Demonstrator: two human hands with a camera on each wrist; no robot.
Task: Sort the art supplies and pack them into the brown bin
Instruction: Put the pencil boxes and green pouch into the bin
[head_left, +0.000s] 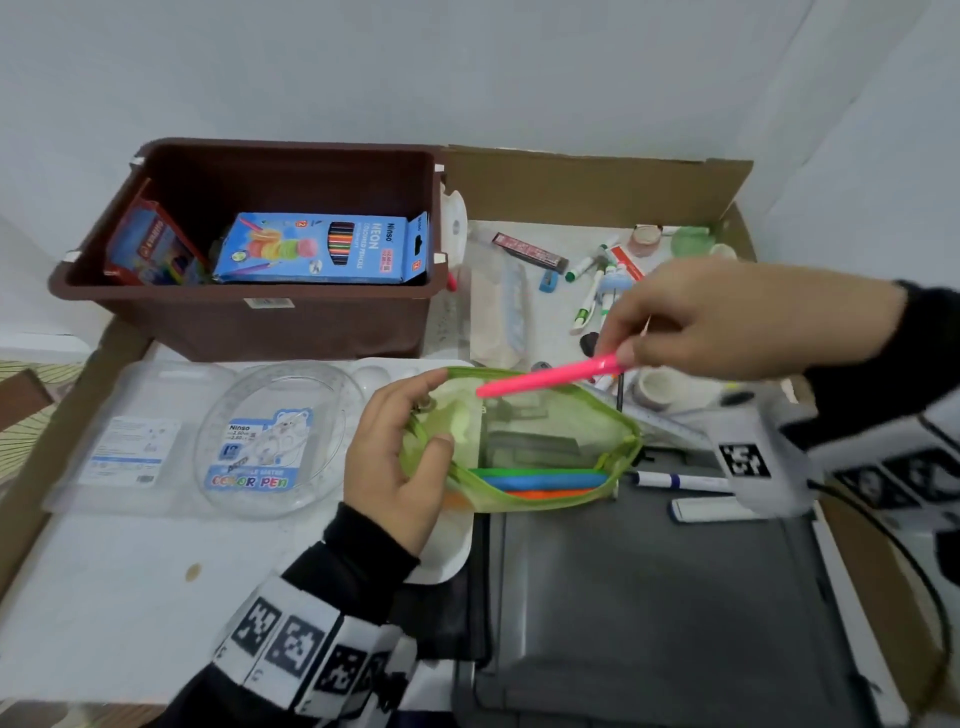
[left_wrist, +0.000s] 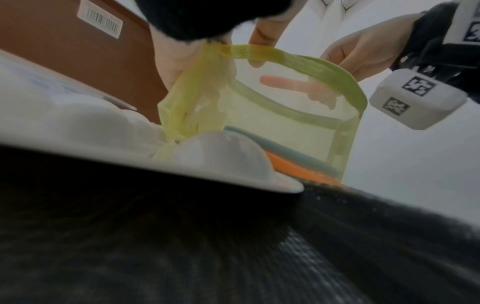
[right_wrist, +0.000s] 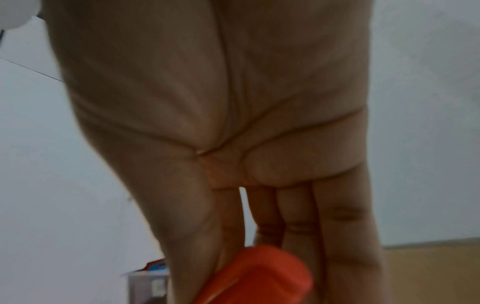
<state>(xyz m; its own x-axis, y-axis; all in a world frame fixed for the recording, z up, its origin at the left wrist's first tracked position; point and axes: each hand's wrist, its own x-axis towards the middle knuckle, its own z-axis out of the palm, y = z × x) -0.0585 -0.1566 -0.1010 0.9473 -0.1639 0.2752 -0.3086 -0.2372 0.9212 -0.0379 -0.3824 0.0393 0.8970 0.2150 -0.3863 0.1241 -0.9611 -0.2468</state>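
My left hand (head_left: 400, 457) pinches the rim of the green translucent mesh zip pouch (head_left: 540, 441), its grip holding the mouth open so my right hand (head_left: 727, 322), gripping a slim pink marker (head_left: 550, 375), can feed it in tip-first. The brown plastic bin (head_left: 249, 306) waits behind on the desk. The left wrist view alone shows the marker through the mesh

Head view's soft, even and bright with bendy edges, both wrist views dim, blurry and murky.
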